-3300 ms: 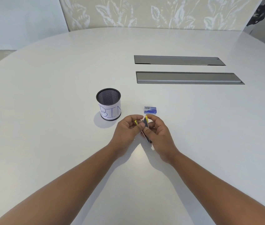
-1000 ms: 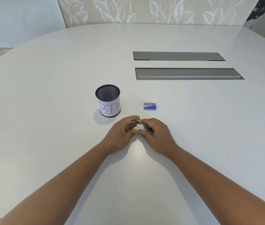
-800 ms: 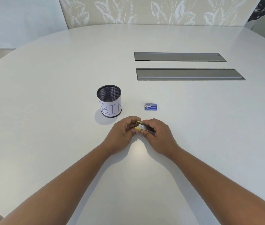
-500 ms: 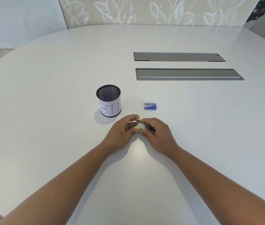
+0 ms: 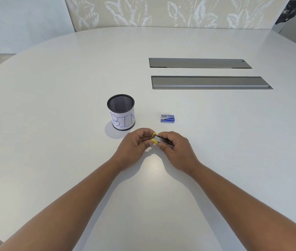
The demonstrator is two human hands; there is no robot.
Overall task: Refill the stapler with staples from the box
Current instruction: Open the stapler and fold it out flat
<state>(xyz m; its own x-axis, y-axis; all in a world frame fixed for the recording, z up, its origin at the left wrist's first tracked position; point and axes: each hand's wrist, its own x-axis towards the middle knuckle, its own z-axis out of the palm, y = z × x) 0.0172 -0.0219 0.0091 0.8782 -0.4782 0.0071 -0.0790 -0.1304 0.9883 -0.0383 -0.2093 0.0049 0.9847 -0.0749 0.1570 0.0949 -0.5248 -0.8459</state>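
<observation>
A small stapler (image 5: 159, 139) with yellow ends and a metal body lies level between both hands, just above the white table (image 5: 53, 142). My left hand (image 5: 134, 147) pinches its yellow left end with thumb and fingers. My right hand (image 5: 177, 150) wraps around its right part and hides most of the body. The small blue staple box (image 5: 167, 118) lies shut on the table a short way beyond my right hand, touched by neither hand.
A black mesh cup (image 5: 121, 112) with a paper label reading BIN stands to the left of the box, just beyond my left hand. Two long grey cable hatches (image 5: 210, 82) are set into the table farther back on the right.
The stapler, earlier held upright and spread open between the fingers, has come down to a level position. Over the last second both hands have barely shifted.
</observation>
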